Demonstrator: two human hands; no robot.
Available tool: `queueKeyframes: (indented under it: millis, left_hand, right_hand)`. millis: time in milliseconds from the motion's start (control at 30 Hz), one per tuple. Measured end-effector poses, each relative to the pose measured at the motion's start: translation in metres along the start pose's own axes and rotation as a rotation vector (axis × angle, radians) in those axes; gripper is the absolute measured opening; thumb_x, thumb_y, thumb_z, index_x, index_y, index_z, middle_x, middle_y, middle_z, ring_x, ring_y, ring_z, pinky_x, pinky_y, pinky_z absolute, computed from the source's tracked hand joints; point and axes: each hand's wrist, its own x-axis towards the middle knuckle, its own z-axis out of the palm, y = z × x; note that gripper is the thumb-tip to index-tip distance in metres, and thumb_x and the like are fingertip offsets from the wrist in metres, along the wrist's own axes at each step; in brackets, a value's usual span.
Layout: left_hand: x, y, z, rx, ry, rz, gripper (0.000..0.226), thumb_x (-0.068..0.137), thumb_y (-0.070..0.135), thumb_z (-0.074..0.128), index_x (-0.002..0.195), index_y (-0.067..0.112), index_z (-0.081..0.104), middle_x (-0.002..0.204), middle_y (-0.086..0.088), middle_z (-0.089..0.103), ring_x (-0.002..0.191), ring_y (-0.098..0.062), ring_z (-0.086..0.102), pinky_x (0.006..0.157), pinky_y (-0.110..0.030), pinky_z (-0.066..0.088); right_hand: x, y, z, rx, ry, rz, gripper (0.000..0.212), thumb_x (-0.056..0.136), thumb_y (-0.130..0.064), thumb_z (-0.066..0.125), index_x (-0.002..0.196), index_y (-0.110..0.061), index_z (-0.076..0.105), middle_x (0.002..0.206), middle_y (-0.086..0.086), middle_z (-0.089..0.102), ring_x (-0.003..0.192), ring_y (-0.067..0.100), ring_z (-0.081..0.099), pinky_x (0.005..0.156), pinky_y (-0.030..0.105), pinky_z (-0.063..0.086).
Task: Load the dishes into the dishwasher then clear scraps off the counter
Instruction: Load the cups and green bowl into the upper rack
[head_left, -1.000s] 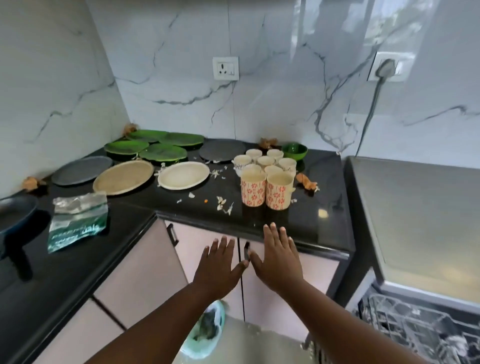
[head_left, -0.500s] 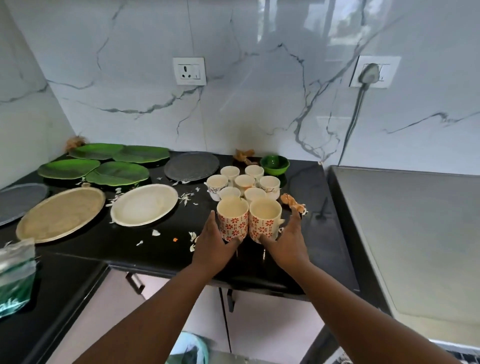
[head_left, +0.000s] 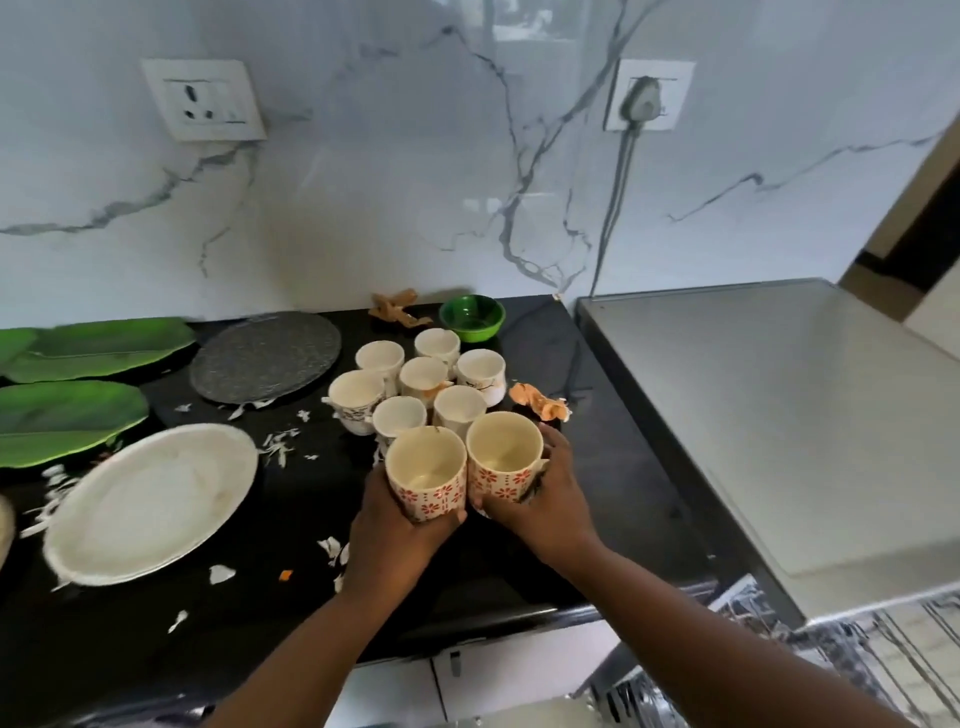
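Note:
Two tall mugs with red flower print stand out at the front of a cup cluster on the black counter (head_left: 613, 499). My left hand (head_left: 395, 530) grips the left mug (head_left: 427, 478) from below and behind. My right hand (head_left: 545, 499) wraps around the right mug (head_left: 504, 460). Behind them stand several small white cups (head_left: 423, 376). A white plate (head_left: 150, 496), a grey speckled plate (head_left: 265, 356), green leaf plates (head_left: 67, 415) and a green bowl (head_left: 471, 318) lie around. White scraps (head_left: 278, 447) and orange peel (head_left: 540, 405) litter the counter.
The dishwasher's steel top (head_left: 769, 415) adjoins the counter on the right, with its wire rack (head_left: 883, 654) pulled out below. Pale cabinet doors (head_left: 441, 691) sit under the counter. A plugged cable (head_left: 618, 197) runs down the marble wall. More peel (head_left: 395, 307) lies by the wall.
Both hands rose from in front of the cabinet to the counter and closed around the two flowered mugs. The view moved closer and to the right.

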Motion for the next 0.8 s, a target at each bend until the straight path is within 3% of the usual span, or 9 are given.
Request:
queueKeyframes:
  millis: [133, 300, 433, 567, 633, 700, 800]
  left_hand:
    - [-0.015, 0.014, -0.008, -0.060, -0.045, 0.055, 0.093, 0.055, 0.029, 0.091, 0.132, 0.025, 0.039, 0.118, 0.012, 0.052, 0.113, -0.014, 0.052, 0.087, -0.030, 0.043]
    - [-0.046, 0.049, 0.000, -0.183, -0.289, 0.159, 0.092, 0.042, 0.038, 0.093, 0.118, 0.045, 0.041, 0.117, 0.022, 0.054, 0.108, 0.004, 0.053, 0.084, -0.026, 0.047]
    - [-0.073, 0.089, 0.034, -0.236, -0.532, 0.216, 0.088, 0.038, 0.050, 0.086, 0.111, 0.063, 0.039, 0.112, 0.030, 0.056, 0.105, 0.011, 0.053, 0.074, -0.019, 0.051]
    - [-0.106, 0.121, 0.086, -0.309, -0.810, 0.213, 0.089, 0.043, 0.039, 0.084, 0.122, 0.042, 0.044, 0.108, 0.026, 0.060, 0.102, 0.002, 0.061, 0.068, -0.015, 0.053]
    - [-0.124, 0.134, 0.115, -0.290, -0.924, 0.227, 0.088, 0.048, 0.029, 0.086, 0.124, 0.036, 0.043, 0.107, 0.024, 0.062, 0.101, 0.000, 0.063, 0.068, -0.015, 0.053]
    - [-0.147, 0.144, 0.150, -0.249, -1.013, 0.236, 0.084, 0.053, 0.021, 0.086, 0.124, 0.034, 0.043, 0.109, 0.019, 0.063, 0.100, -0.003, 0.064, 0.068, -0.019, 0.054]
    - [-0.183, 0.150, 0.208, -0.196, -1.172, 0.161, 0.081, 0.054, 0.027, 0.086, 0.124, 0.036, 0.045, 0.111, 0.007, 0.066, 0.101, -0.014, 0.066, 0.071, -0.031, 0.058]
  right_hand:
    - [-0.015, 0.001, -0.015, 0.087, 0.015, 0.019, 0.101, 0.054, -0.052, 0.083, 0.135, -0.038, 0.024, 0.124, -0.022, 0.052, 0.113, 0.004, 0.056, 0.094, 0.036, 0.053]
    - [-0.063, 0.002, -0.070, 0.223, 0.054, 0.048, 0.089, 0.066, -0.015, 0.086, 0.134, -0.030, 0.030, 0.113, -0.027, 0.054, 0.110, 0.002, 0.057, 0.083, 0.024, 0.055]
    - [-0.116, 0.017, -0.125, 0.291, 0.209, 0.158, 0.081, 0.056, -0.029, 0.088, 0.123, -0.041, 0.044, 0.110, -0.014, 0.063, 0.106, 0.012, 0.063, 0.080, 0.037, 0.058]
    - [-0.173, 0.041, -0.177, 0.414, 0.362, 0.255, 0.084, 0.047, -0.031, 0.091, 0.120, -0.032, 0.049, 0.106, 0.004, 0.067, 0.099, 0.023, 0.067, 0.076, 0.041, 0.057]
    - [-0.199, 0.057, -0.200, 0.522, 0.425, 0.292, 0.091, 0.044, -0.030, 0.094, 0.122, -0.026, 0.048, 0.106, 0.011, 0.068, 0.100, 0.031, 0.067, 0.078, 0.050, 0.057]
    - [-0.228, 0.082, -0.223, 0.610, 0.497, 0.339, 0.093, 0.043, -0.022, 0.093, 0.125, -0.022, 0.047, 0.107, 0.015, 0.068, 0.100, 0.034, 0.067, 0.080, 0.052, 0.056]
    - [-0.270, 0.126, -0.248, 0.739, 0.592, 0.439, 0.098, 0.037, -0.023, 0.094, 0.124, -0.019, 0.049, 0.110, 0.018, 0.068, 0.100, 0.037, 0.066, 0.080, 0.055, 0.055]
